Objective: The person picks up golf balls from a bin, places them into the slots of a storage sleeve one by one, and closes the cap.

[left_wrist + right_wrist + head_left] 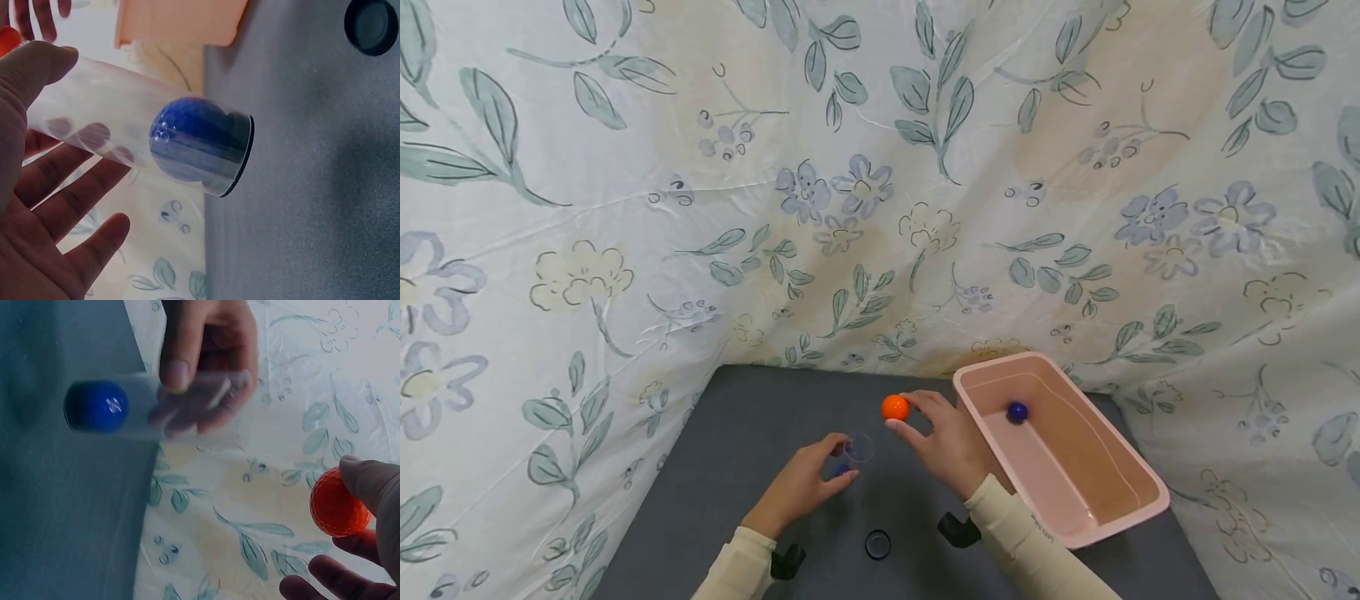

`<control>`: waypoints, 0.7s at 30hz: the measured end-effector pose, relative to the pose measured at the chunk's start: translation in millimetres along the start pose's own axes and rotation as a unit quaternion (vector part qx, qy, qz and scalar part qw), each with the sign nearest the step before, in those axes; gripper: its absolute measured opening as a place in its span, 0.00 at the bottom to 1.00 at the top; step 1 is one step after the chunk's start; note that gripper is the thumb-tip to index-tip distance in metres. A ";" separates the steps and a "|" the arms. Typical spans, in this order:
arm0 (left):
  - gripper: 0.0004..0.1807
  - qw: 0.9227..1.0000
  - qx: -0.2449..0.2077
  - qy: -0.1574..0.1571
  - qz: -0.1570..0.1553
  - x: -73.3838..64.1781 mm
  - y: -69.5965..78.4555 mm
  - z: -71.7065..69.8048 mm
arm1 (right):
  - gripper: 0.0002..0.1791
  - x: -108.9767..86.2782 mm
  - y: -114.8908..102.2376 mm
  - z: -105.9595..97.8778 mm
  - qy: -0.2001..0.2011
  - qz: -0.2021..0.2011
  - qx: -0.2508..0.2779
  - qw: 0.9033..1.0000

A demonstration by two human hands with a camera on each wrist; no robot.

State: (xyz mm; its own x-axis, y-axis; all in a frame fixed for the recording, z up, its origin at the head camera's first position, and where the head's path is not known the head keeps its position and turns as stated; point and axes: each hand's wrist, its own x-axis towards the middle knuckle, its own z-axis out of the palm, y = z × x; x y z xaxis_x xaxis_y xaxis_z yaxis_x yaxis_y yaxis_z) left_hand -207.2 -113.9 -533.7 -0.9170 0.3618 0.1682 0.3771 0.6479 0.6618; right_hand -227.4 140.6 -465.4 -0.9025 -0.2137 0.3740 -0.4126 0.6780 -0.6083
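My left hand (805, 479) grips a clear plastic tube (100, 100) between thumb and fingers. A blue golf ball (194, 134) sits at the tube's bottom end, which has a dark base; the upper end is uncapped in the head view. My right hand (951, 442) pinches an orange golf ball (895, 407) between thumb and fingertip, a little above and to the right of the tube. The ball and the tube are apart in the right wrist view. A round black cap (877, 545) lies on the dark table below both hands.
At the right stands a pink plastic bin (1138, 517) with another blue ball (1017, 412) inside. The dark table (760, 400) meets a floral cloth (865, 275) hanging at the back and sides. The right forearm is close to the bin's left wall.
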 end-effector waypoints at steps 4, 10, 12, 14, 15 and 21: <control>0.25 1.000 -0.001 0.000 0.008 0.8 -0.2 -1.4 | 0.27 -3.8 -2.3 9.6 -0.005 -0.010 0.048 0.999; 0.24 1.000 0.000 0.002 0.017 1.3 -1.1 -0.7 | 0.25 -10.1 -1.8 25.0 -0.022 -0.001 0.099 0.995; 0.24 1.000 -0.003 0.002 0.022 0.9 -1.1 0.7 | 0.24 -13.2 -1.4 29.1 -0.024 0.001 0.109 0.994; 0.23 1.000 -0.007 0.001 0.025 0.3 -1.0 1.7 | 0.23 -15.9 -1.2 32.7 -0.028 0.003 0.116 0.993; 0.23 1.000 -0.008 0.002 0.027 0.1 -0.9 2.0 | 0.23 -16.9 -0.9 34.4 -0.028 0.005 0.119 0.993; 0.24 1.000 -0.007 0.005 0.030 0.8 -0.4 0.0 | 0.23 -18.7 -1.4 41.1 -0.039 0.025 0.139 0.989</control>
State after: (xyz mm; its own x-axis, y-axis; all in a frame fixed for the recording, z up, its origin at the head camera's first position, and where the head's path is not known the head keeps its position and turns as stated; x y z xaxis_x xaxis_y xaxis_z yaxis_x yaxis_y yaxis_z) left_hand -208.1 -113.9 -533.8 -0.8943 0.3923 0.2152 0.4291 0.6158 0.6608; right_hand -215.0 114.8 -500.3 -0.9246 -0.2469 0.2900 -0.3761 0.4720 -0.7974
